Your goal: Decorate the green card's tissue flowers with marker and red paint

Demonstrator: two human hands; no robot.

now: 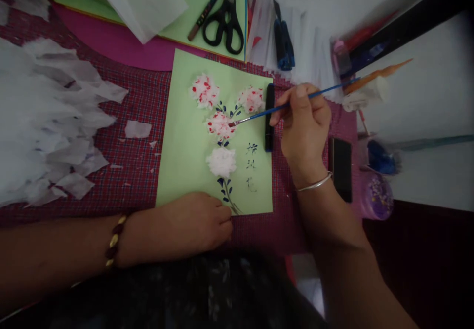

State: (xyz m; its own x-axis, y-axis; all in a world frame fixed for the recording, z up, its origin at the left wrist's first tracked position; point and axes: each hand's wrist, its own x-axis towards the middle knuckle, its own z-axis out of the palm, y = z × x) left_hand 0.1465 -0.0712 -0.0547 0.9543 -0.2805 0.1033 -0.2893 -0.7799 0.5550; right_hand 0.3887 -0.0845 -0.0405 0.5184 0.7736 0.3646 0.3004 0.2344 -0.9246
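Observation:
My right hand [302, 126] pinches a thin blue paintbrush [261, 113]. The brush tip meets the right side of the middle paper flower [219, 124], which is white with red dabs. This flower is on a light green sheet [185, 136] with two more red-dabbed flowers above it, a plain white flower [221, 162] below, painted dark leaves and stems, and handwritten characters [251, 167]. Across the sheet's lower edge rests my left hand [196, 223], its fingers curled in with nothing visible in them. A black marker [269, 117] lies along the sheet's right edge, beside my right fingers.
Torn white tissue pieces [48, 121] pile up at the left on the checked cloth [142, 92]. Black scissors [224, 25] and a brown marker [205, 13] lie on coloured paper at the back. A dark phone [340, 169], a blue cup [381, 156] and a purple tub [376, 195] are at right.

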